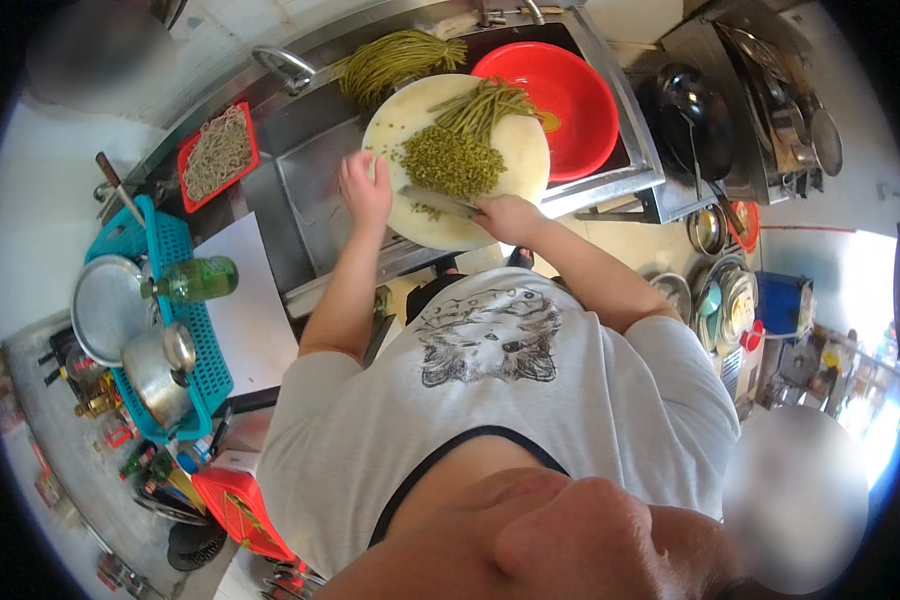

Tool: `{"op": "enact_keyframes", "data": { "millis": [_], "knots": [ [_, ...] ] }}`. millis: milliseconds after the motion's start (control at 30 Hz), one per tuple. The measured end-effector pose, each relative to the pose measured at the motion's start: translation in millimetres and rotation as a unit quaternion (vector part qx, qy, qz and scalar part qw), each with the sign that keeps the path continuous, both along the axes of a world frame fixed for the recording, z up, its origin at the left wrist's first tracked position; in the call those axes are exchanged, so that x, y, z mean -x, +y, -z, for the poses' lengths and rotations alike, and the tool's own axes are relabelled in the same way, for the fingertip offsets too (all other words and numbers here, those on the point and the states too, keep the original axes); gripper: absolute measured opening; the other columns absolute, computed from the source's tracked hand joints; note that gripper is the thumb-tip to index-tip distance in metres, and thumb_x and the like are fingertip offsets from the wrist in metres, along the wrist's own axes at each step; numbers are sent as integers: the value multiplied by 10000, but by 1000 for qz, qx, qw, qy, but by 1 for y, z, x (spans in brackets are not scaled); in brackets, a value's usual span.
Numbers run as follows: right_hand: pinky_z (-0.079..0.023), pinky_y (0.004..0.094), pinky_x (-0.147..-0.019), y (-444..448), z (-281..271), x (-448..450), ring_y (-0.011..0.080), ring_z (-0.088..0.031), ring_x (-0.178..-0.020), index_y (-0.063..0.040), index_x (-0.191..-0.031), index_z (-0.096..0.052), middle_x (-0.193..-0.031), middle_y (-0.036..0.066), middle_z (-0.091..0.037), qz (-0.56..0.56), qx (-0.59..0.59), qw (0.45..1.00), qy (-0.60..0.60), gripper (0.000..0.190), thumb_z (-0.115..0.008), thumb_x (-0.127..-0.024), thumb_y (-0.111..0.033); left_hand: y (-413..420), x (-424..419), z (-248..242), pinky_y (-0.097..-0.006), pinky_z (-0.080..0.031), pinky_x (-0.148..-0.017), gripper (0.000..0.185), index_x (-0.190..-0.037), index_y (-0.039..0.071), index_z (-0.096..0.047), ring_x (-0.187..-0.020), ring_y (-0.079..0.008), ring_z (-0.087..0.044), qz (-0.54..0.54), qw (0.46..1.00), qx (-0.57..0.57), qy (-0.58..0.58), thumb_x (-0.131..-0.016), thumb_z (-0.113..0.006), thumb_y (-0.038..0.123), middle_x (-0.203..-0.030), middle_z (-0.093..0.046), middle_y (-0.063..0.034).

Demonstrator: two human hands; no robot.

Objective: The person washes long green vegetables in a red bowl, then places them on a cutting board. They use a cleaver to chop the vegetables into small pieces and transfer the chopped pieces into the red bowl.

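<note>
My right hand (508, 219) grips the handle of a kitchen knife (439, 201), its blade lying along the near edge of a heap of chopped green beans (450, 161). The heap rests on a round, pale cutting board (469, 236). Behind it on the board lies a bundle of cut long beans (487, 109), pointing toward the far right. My left hand (364, 187) is at the board's left edge, thumb apart from the fingers and nothing seen in it. Whether it touches the board I cannot tell. Small bean bits are scattered near both the hand and the blade.
A red basin (581, 112) sits beyond the board at right, with whole long beans (401, 64) behind. Left are a steel sink (311, 202), a red basket of noodle-like strands (221, 157) and a teal basket (214, 360) with pots. A black wok (690, 135) stands far right.
</note>
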State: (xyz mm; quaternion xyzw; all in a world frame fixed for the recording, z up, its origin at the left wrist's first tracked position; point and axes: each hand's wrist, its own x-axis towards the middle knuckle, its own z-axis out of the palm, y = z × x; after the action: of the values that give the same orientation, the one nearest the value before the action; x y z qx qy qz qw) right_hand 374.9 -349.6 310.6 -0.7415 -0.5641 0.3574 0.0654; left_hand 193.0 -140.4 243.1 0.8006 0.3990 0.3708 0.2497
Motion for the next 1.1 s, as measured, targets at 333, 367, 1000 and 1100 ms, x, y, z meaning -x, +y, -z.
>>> {"op": "enact_keyframes", "data": {
  "millis": [333, 367, 1000, 1100],
  "knots": [
    [-532, 522, -803, -59, -5, -19, 422, -684, -892, -85, -1082, -648, -919, 217, -711, 55, 28, 998, 8, 253, -599, -969, -306, -1, -229, -19, -583, -341, -1128, 1011, -1542, -16, -330, -1312, -356, -530, 174, 880, 33, 441, -833, -731, 582, -1439, -540, -198],
    [-535, 520, -815, -61, -5, -24, 415, -687, -910, -88, -1099, -652, -937, 214, -714, 58, 39, 997, 10, 260, -594, -970, -307, -10, -241, -15, -575, -348, -1125, 986, -1546, -18, -315, -1299, -351, -537, 180, 873, 9, 453, -843, -724, 539, -1429, -545, -199],
    [-523, 546, -783, -90, 21, -80, 429, -678, -894, -69, -1035, -638, -893, 225, -700, 46, 2, 997, 59, 258, -580, -971, -311, 101, -258, -2, -453, -416, -1138, 771, -1564, 80, -331, -1383, -362, -468, 334, 793, -19, 509, -920, -698, 286, -1562, -418, -187],
    [-524, 546, -781, -88, 19, -81, 428, -679, -897, -75, -1047, -639, -893, 226, -700, 37, 12, 997, 60, 258, -578, -973, -315, 97, -251, -12, -448, -397, -1157, 808, -1576, 81, -316, -1393, -352, -462, 340, 804, -5, 487, -927, -698, 374, -1561, -420, -192]
  ]
}}
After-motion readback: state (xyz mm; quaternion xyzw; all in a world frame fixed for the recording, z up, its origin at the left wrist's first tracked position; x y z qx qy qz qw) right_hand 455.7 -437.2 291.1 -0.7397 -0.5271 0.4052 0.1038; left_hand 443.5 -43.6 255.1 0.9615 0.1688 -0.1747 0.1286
